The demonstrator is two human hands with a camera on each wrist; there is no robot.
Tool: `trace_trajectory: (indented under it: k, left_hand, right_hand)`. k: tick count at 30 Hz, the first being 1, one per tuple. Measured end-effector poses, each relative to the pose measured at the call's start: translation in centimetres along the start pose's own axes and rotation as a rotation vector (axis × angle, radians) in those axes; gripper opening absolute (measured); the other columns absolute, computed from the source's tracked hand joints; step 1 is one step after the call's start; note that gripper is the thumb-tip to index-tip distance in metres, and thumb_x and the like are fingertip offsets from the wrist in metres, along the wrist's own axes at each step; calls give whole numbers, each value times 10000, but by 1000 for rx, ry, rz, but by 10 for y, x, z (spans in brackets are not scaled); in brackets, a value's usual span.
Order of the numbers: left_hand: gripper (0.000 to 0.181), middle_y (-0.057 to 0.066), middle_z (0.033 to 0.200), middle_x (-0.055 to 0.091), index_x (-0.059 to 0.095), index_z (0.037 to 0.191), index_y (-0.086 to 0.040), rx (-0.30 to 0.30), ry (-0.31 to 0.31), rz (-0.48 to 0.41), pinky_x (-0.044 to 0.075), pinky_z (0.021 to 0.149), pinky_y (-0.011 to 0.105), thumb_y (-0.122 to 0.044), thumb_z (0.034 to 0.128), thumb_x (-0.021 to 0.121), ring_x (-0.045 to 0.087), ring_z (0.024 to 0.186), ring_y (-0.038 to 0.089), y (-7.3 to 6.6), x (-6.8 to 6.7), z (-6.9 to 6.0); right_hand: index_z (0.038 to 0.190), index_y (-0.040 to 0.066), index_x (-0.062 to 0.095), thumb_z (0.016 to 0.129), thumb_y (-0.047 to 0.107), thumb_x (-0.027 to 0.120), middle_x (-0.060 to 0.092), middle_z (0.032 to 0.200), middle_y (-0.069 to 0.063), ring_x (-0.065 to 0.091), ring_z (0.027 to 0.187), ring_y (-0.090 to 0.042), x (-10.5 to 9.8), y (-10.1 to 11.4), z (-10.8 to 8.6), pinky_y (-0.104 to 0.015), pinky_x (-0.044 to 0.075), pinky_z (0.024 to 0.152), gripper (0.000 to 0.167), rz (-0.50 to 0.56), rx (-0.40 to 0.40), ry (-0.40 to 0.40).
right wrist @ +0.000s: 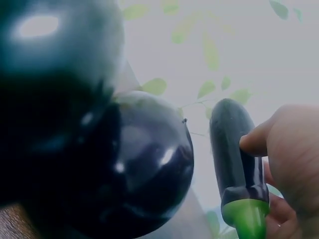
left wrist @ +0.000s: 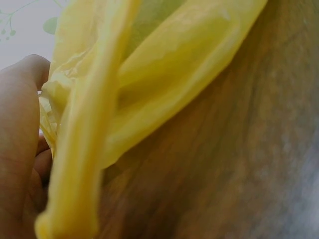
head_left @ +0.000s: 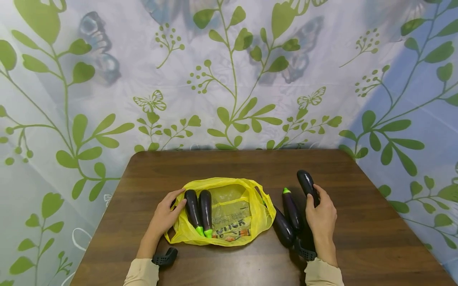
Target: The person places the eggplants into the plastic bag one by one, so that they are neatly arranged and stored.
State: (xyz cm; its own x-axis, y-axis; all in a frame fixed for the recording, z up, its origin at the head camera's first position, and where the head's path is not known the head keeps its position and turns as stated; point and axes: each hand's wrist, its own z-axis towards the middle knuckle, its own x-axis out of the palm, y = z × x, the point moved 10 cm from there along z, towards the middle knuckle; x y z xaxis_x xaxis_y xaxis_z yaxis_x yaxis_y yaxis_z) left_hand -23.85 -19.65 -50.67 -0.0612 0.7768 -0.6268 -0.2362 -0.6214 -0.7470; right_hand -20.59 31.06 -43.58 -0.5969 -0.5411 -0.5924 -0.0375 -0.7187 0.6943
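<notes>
A yellow plastic bag lies on the table with its mouth spread wide. Inside it, on the left, two eggplants rest side by side, green stem ends toward me. My left hand grips the bag's left rim, thumb at the inner side; the left wrist view shows the bunched plastic beside the thumb. My right hand holds another eggplant, its dark round end pointing away and the green stem low in the palm. Two more eggplants lie between the bag and that hand.
The brown wooden table has its far edge against a leaf-patterned curtain. Black wrist straps sit at both cuffs. In the right wrist view, the lying eggplants loom close to the camera.
</notes>
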Motion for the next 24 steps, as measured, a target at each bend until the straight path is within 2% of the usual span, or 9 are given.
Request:
trace_trajectory:
  k: [5, 12, 20, 24]
  left_hand:
    - [500, 123, 1512, 535, 537, 1506, -164, 6, -2, 4, 391, 1132, 645, -387, 1061, 582, 479, 1413, 397, 0, 1, 0]
    - [494, 116, 1512, 536, 543, 1502, -179, -12, -1, -4, 391, 1130, 650, -391, 1058, 587, 479, 1414, 397, 2, 0, -3]
    - [506, 115, 1517, 527, 533, 1510, -181, -1, 1, -1, 388, 1135, 647, -408, 1060, 576, 471, 1418, 393, 2, 1, 0]
    - [506, 114, 1517, 527, 538, 1505, -177, -5, 7, -6, 384, 1141, 641, -409, 1057, 582, 468, 1423, 389, 0, 0, 0]
  right_hand:
    - [1393, 45, 615, 996, 95, 650, 640, 1350, -253, 620, 1155, -490, -2, 3, -2, -652, 453, 982, 402, 15, -25, -27]
    - [1405, 71, 616, 1001, 102, 650, 635, 1365, -247, 604, 1176, -497, 2, 8, -7, -681, 425, 970, 407, 18, -48, -14]
    - [1362, 34, 641, 969, 59, 678, 656, 1315, -263, 621, 1132, -493, 0, 23, -6, -669, 466, 955, 395, 42, -142, -52]
    - [1363, 44, 646, 967, 69, 679, 661, 1304, -263, 630, 1099, -490, 1, 26, -8, -664, 486, 908, 398, 40, -150, -48]
